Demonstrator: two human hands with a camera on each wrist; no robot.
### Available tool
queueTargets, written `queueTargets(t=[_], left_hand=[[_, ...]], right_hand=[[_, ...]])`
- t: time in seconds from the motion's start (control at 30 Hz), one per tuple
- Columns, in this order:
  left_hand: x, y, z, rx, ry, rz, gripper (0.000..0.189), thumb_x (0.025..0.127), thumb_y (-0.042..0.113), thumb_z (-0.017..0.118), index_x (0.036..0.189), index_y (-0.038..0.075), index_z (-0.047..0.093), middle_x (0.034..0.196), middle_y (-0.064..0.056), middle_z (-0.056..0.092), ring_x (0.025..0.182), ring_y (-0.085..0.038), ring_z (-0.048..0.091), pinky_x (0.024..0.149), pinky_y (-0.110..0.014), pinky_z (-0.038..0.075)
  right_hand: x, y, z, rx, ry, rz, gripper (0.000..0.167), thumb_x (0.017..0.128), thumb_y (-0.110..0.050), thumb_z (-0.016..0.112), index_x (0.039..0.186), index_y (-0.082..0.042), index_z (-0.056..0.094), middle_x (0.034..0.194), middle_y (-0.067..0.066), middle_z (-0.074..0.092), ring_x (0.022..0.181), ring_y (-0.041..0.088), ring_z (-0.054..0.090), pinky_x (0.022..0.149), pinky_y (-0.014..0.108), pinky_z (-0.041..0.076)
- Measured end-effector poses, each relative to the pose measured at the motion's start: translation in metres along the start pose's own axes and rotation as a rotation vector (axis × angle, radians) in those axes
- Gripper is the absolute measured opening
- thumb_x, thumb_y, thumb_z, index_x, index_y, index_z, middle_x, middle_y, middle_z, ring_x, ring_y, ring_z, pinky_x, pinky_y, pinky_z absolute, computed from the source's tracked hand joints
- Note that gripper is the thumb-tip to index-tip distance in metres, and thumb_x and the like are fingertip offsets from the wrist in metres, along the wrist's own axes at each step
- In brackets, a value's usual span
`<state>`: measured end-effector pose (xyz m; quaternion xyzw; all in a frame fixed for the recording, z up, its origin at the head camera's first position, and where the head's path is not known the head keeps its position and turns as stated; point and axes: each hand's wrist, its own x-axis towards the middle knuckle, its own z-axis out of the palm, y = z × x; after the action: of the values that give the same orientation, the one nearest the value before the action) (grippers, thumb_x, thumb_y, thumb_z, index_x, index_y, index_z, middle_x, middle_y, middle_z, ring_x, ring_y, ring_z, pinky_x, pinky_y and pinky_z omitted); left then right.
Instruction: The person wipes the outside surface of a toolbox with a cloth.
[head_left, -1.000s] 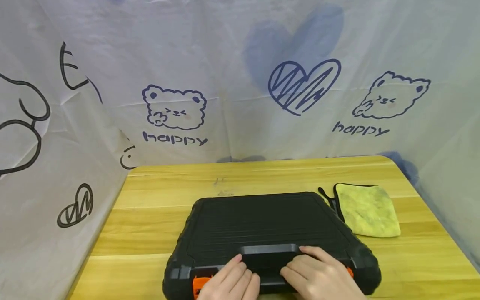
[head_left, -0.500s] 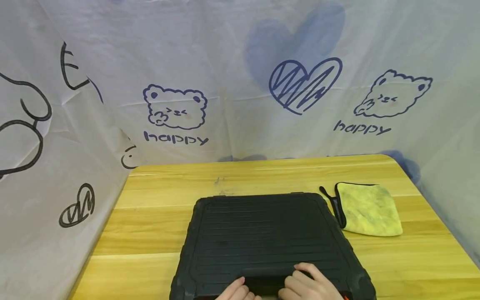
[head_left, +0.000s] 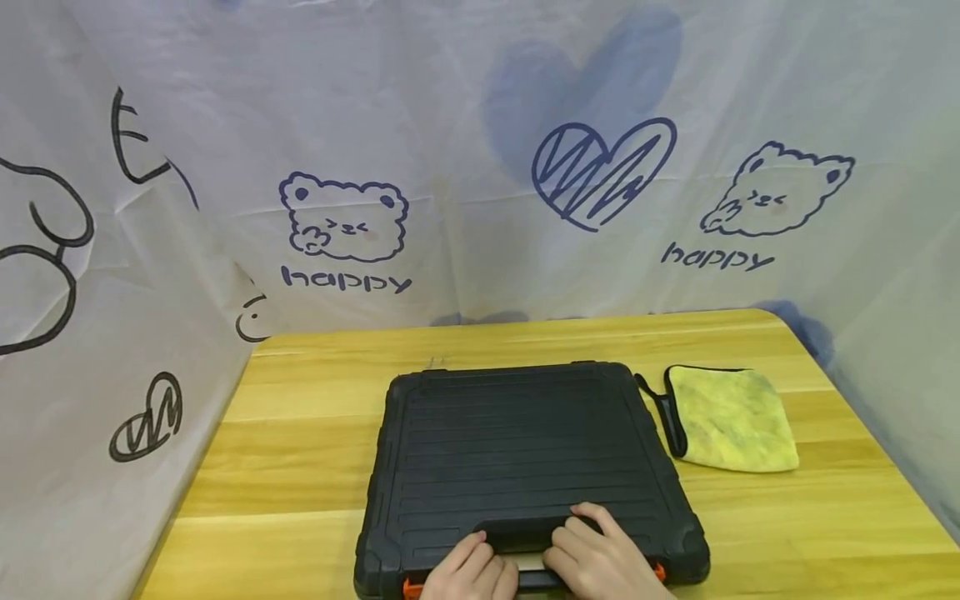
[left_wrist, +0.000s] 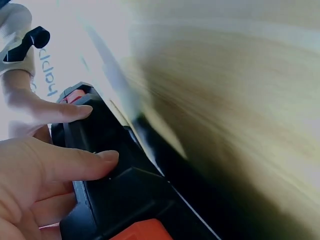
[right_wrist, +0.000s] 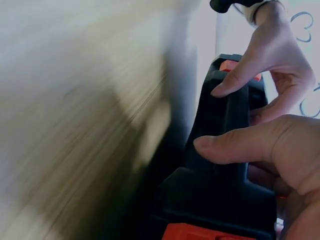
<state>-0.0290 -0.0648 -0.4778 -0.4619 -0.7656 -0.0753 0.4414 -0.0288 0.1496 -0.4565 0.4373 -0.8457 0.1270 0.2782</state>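
A black ribbed plastic tool case lies lid up on the wooden table, its handle side towards me. My left hand grips the front edge at the left end of the handle. At the handle's right end, my right hand grips the same edge. Both wrist views show the thumbs pressed on the front face while the other fingers curl over the far side. An orange latch sits beside the left hand, and another orange latch beside the right. The case's underside is hidden.
A yellow cloth pouch with black trim and a strap lies right of the case. The wooden table extends on both sides. White cloth with drawn bears and hearts hangs behind and at the sides.
The case has moved away from me and slightly left, and its front edge has come down. Both hands have kept their grip and moved with it. The pouch has stayed put.
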Motion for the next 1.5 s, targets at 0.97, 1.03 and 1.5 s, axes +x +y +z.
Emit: queueTargets(t=[0.97, 1.03, 1.5], left_hand=[[-0.003, -0.005, 0.014, -0.006, -0.193, -0.129, 0.044, 0.104, 0.011, 0.040, 0.068, 0.017, 0.063, 0.058, 0.005, 0.055, 0.063, -0.010, 0.056, 0.085, -0.028, 0.052], [0.001, -0.007, 0.009, -0.039, -0.230, -0.138, 0.039, 0.101, 0.012, 0.047, 0.065, 0.018, 0.062, 0.057, 0.006, 0.055, 0.063, -0.009, 0.057, 0.085, -0.028, 0.052], [0.036, -0.097, -0.045, -0.878, -0.328, -0.671, 0.026, 0.104, 0.017, 0.054, 0.126, 0.015, 0.068, 0.124, -0.001, 0.068, 0.116, -0.016, 0.063, 0.093, -0.038, 0.053]], right_hand=[[0.000, 0.019, 0.019, 0.075, -0.104, 0.002, 0.027, 0.061, -0.004, 0.080, 0.074, -0.023, 0.064, 0.071, -0.012, 0.052, 0.065, 0.006, 0.048, 0.087, 0.041, 0.048], [0.001, 0.022, 0.014, 0.148, -0.135, 0.002, 0.028, 0.062, -0.007, 0.084, 0.080, -0.023, 0.068, 0.075, -0.014, 0.056, 0.068, 0.003, 0.052, 0.089, 0.043, 0.048], [0.000, 0.092, -0.041, 0.421, 0.073, 0.206, 0.029, 0.085, -0.002, 0.075, 0.112, -0.012, 0.073, 0.108, 0.001, 0.072, 0.101, 0.022, 0.067, 0.111, 0.023, 0.033]])
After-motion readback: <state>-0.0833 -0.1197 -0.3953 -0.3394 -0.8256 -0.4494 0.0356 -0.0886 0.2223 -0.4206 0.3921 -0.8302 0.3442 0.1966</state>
